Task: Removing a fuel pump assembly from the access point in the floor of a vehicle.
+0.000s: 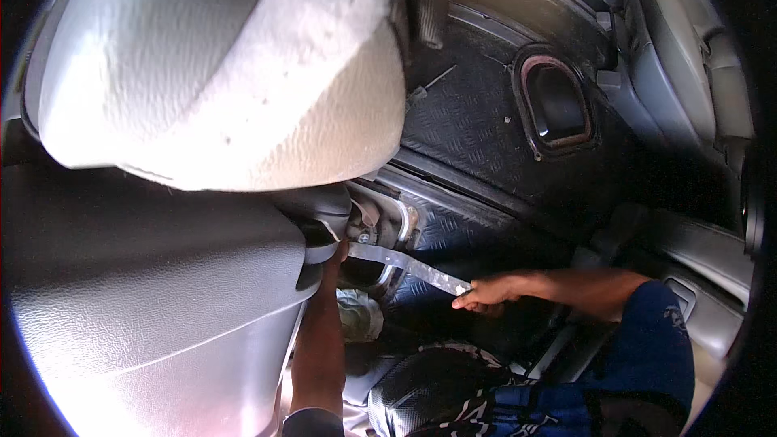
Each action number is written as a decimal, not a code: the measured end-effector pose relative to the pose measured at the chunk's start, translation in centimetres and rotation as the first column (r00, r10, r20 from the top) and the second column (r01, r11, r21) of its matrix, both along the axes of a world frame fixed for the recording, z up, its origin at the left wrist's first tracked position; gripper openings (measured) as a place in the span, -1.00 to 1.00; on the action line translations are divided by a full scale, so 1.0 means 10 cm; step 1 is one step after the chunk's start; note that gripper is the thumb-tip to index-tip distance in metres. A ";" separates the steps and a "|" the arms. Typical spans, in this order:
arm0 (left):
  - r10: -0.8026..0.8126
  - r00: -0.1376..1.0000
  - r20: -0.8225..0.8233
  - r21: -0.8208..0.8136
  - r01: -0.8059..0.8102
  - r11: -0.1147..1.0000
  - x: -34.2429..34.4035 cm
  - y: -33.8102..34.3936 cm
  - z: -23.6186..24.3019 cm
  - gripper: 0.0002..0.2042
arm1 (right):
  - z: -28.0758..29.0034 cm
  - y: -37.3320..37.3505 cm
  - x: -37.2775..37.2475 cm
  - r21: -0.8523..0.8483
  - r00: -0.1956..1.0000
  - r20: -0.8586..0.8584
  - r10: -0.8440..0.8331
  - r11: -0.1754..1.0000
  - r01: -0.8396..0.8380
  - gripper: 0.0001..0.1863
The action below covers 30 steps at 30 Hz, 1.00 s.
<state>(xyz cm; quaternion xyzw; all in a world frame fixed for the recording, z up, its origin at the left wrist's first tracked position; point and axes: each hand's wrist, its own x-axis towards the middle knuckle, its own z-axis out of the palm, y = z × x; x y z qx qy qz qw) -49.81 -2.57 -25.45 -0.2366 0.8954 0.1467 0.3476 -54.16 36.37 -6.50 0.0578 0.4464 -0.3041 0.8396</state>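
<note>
Head view: fisheye above the bare right hand (486, 291), facing down
Nearest lens: pale, rounded, leather-look cushion (235, 89), up-left of that hand
Farther: grey padded seat (665, 65), up-right of it

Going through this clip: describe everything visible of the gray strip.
The gray strip is long, narrow and flat, apparently metal, with pale blotches toward its right end. It looks bowed and slants down to the right, in front of the floor opening. The right hand grips its right end; its left end meets the mostly hidden left hand, whose grip is unclear.
</note>
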 end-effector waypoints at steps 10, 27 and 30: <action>0.286 0.756 -0.589 0.151 -0.245 0.958 0.19 0.36 0.41 -0.41 | -0.06 0.04 -0.60 -0.011 0.973 -0.058 0.222 0.975 -0.223 -0.52; 0.043 0.840 -0.541 -0.094 -0.111 0.989 1.16 0.08 0.60 -0.54 | 0.04 -0.03 -0.89 -0.005 0.900 -0.354 0.253 0.962 -0.273 -0.34; 0.097 0.735 -0.672 -0.107 -0.226 0.968 1.15 0.33 0.66 -0.54 | 0.13 -0.11 -0.82 0.066 0.752 -0.578 0.317 0.936 -0.345 -0.42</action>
